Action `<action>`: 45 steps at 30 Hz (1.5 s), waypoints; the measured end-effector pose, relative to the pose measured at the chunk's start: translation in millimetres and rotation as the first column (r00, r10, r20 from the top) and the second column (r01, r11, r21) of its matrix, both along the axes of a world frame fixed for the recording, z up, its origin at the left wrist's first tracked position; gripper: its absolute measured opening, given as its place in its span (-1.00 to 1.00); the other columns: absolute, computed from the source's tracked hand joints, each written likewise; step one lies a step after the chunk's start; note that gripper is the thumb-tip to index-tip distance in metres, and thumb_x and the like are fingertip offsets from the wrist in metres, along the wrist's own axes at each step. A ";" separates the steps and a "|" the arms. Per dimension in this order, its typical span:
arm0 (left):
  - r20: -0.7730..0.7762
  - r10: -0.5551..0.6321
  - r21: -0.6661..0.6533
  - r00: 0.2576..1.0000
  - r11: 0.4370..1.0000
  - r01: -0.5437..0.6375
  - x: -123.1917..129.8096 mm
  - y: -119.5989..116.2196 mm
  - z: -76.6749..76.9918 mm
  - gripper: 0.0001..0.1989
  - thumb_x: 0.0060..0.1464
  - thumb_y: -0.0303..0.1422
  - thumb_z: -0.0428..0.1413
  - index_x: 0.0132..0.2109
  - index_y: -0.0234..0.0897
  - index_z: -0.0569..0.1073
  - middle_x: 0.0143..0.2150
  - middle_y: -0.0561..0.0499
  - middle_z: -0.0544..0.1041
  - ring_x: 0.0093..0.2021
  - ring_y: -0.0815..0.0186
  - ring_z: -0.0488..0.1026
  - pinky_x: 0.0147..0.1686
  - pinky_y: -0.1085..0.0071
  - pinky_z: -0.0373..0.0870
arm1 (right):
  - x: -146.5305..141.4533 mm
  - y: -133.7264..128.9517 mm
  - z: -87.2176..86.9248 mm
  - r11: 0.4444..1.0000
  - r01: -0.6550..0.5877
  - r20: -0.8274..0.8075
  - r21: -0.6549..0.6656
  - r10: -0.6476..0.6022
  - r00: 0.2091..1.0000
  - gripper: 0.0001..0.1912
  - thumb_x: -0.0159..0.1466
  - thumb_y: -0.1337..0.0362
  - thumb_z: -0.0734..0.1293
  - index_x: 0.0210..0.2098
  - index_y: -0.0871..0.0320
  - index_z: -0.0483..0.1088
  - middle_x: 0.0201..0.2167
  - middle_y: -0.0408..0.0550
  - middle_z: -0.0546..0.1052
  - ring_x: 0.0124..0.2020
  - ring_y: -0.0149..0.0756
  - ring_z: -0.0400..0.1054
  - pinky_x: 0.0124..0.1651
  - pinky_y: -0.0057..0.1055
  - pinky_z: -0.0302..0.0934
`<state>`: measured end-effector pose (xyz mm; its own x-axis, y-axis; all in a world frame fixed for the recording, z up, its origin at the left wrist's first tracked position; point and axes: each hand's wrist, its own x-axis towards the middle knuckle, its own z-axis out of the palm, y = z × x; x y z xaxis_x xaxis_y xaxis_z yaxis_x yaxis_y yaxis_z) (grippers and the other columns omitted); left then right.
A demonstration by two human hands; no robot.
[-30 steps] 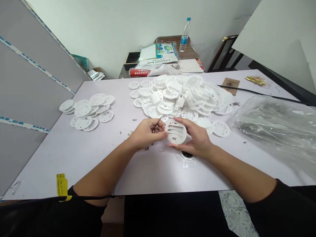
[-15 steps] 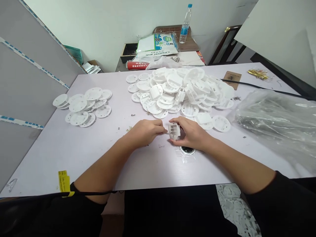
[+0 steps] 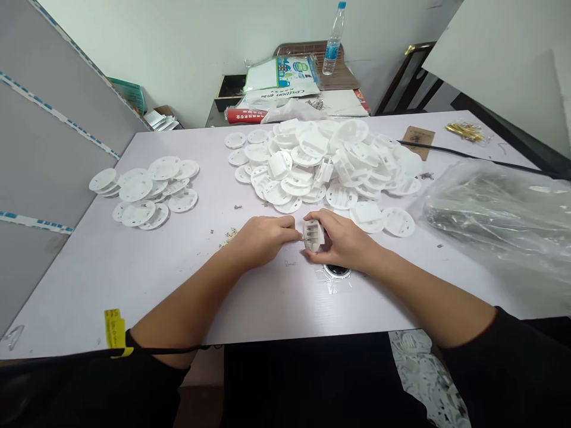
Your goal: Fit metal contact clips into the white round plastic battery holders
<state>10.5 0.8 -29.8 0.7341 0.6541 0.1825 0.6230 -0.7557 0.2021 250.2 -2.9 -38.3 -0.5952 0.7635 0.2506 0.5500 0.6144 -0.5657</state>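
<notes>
Between thumb and fingers, my right hand (image 3: 341,241) holds a round white plastic part (image 3: 313,236) on edge, its slotted side turned toward me. My left hand (image 3: 267,238) is closed in a pinch right at the part's left edge. What it pinches is too small and hidden to name. Under my right hand lies a black disc with a white rim (image 3: 338,271), partly covered. Small metal pieces (image 3: 229,236) lie beside my left hand. Beyond both hands is a large heap of white round parts (image 3: 307,157).
A smaller group of white discs (image 3: 136,187) lies at the left. Clear plastic bags (image 3: 495,220) cover the right side. A black cable (image 3: 473,156) crosses the back right. A water bottle (image 3: 331,50) stands behind the table (image 3: 147,279).
The view has shifted slightly. My left fingertips are now closer to the white part, which has turned a little in my right hand.
</notes>
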 end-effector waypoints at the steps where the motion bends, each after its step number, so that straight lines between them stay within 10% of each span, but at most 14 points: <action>1: -0.014 0.001 0.022 1.000 1.000 -0.001 0.7 -0.7 0.0 -0.66 0.25 -0.50 -0.03 -0.08 -0.14 0.61 -0.30 0.07 0.50 -0.44 0.42 0.27 -0.54 0.42 -0.01 | -0.4 -0.1 0.6 1.000 -0.001 0.000 -0.002 0.001 1.000 -0.42 0.17 0.17 0.47 0.10 0.12 0.23 -0.14 0.00 0.46 -0.27 -0.25 0.38 -0.24 -0.31 0.32; 45: 0.079 0.022 -0.126 0.997 0.992 -0.012 0.4 1.7 -0.7 -0.66 0.33 -0.37 -0.06 -0.06 -0.14 0.63 -0.23 0.03 0.54 -0.41 0.42 0.32 -0.49 0.42 0.07 | 0.3 0.0 1.7 1.000 0.000 -0.015 -0.018 0.000 1.000 -0.47 0.17 0.18 0.47 0.04 0.09 0.22 -0.16 -0.03 0.45 -0.38 -0.31 0.35 -0.32 -0.33 0.29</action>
